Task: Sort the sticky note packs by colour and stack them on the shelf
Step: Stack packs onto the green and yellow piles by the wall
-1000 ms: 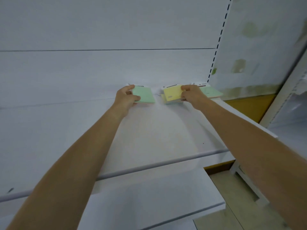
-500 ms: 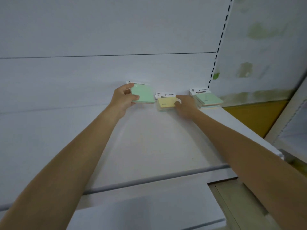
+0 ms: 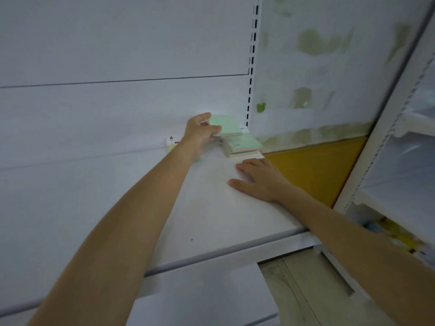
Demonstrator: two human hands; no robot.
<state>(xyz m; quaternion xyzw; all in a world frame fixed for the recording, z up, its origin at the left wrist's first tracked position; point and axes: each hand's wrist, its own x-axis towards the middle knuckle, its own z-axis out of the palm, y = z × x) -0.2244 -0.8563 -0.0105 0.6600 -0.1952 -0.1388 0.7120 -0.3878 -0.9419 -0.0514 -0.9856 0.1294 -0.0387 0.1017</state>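
A person's left hand (image 3: pixel 200 135) grips a green sticky note pack (image 3: pixel 226 125) just above a green-topped stack (image 3: pixel 246 147) at the shelf's (image 3: pixel 211 220) back right corner; the right hand (image 3: pixel 259 180) rests flat nearby, fingers straight.

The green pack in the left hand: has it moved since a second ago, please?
Yes. The green pack moved right, toward the slotted upright, over the corner stack.
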